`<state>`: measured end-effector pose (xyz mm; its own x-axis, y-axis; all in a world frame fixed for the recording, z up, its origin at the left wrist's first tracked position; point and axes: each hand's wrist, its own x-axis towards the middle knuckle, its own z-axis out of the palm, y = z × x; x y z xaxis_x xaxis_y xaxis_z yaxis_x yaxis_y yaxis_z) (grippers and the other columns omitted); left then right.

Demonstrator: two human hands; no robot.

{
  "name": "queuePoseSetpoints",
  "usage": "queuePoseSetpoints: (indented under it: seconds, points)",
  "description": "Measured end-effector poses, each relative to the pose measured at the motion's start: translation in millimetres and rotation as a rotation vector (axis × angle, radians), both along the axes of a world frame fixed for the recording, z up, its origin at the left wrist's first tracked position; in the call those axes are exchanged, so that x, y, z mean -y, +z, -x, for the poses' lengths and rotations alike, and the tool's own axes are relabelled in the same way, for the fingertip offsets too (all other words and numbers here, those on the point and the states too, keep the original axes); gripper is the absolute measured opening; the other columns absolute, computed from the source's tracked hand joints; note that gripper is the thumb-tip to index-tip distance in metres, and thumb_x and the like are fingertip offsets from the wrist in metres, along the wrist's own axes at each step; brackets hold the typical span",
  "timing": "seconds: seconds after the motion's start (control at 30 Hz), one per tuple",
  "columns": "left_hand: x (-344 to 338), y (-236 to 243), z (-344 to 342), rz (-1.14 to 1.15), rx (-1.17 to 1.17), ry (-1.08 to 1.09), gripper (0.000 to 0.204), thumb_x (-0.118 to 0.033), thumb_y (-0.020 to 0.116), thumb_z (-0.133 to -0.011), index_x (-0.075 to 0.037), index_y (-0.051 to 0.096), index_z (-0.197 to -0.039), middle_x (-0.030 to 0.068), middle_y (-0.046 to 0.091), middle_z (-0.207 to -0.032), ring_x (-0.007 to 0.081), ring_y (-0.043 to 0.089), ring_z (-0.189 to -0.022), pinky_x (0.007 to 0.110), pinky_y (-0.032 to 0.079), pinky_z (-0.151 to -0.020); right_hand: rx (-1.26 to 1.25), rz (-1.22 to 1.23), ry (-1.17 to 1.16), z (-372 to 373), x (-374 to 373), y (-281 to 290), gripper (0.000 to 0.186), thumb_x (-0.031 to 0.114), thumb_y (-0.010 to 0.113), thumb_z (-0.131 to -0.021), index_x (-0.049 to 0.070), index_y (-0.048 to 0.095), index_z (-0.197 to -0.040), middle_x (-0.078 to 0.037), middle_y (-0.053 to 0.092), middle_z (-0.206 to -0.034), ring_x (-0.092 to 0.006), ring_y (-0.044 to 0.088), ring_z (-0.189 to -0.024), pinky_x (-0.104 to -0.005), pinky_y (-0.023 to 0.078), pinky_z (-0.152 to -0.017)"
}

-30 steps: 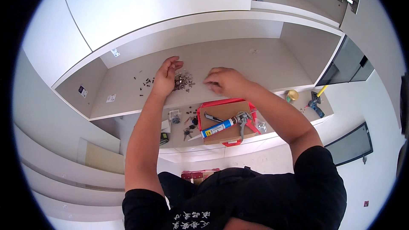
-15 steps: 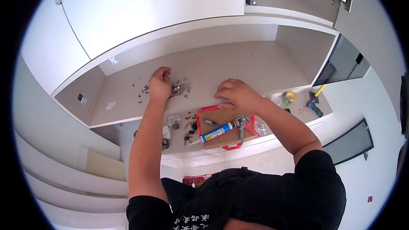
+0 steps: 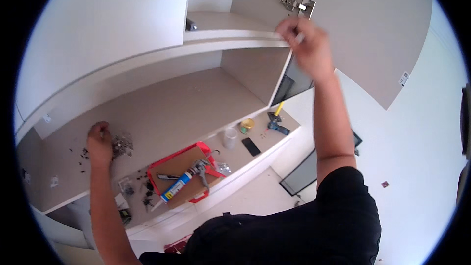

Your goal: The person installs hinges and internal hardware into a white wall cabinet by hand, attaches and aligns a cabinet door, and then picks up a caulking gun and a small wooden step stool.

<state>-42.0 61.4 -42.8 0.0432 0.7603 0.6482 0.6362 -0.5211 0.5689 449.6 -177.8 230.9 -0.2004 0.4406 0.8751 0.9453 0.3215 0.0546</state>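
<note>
My left hand [image 3: 100, 145] rests low over the cabinet's long shelf [image 3: 162, 103], its fingers curled together. Beside it lies a pile of small metal fittings [image 3: 122, 146], with dark screws [image 3: 83, 156] scattered on its other side. Raised at the upper right, my right hand [image 3: 309, 44] is by the front edge of the upper compartment, close to the open cabinet door [image 3: 363, 29] and its metal hinge [image 3: 294, 5]. Its thumb and fingers are pinched and slightly blurred. Whatever either hand holds is too small or hidden to name.
On the lower counter stand a red tray [image 3: 169, 159] carrying a caulking gun [image 3: 200, 168] with a blue tube, a phone [image 3: 251, 146], a white cup [image 3: 229, 138], a gold tin [image 3: 247, 124] and a blue power drill [image 3: 278, 126]. Glass-panelled doors [image 3: 299, 172] lean further right.
My right hand has risen from above the tray to the upper compartment's edge at the right. The view has swung right; my left hand stays by the fittings.
</note>
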Motion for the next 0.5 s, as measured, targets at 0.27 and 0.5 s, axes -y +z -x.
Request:
queuePoseSetpoints:
  seconds: [0.27,0.5]
  points:
    - [-0.3,-4.5,5.2,-0.086,-0.012,-0.011,0.017,-0.004,0.061,-0.094,-0.001,0.069,-0.109,0.0188,0.071,-0.108,0.036,0.067,-0.105,0.042,0.052,-0.095,0.845,0.308,-0.712,-34.4,-57.7,111.9,0.008,0.014,0.071,-0.089,0.014,0.077,-0.095,-0.002,0.069,-0.129,-0.0246,0.057,-0.129,-0.0421,0.049,-0.104]
    - [-4.0,-3.1,4.7,-0.117,0.015,-0.026,0.013,-0.002,0.061,-0.092,0.0,0.067,-0.105,0.0173,0.069,-0.104,0.0355,0.067,-0.102,0.04,0.051,-0.093,0.99,0.508,-1.041,-72.5,-88.9,109.3,0.012,0.016,0.072,-0.085,0.022,0.079,-0.091,0.002,0.051,-0.154,-0.0275,0.029,-0.155,-0.0522,0.034,-0.12]
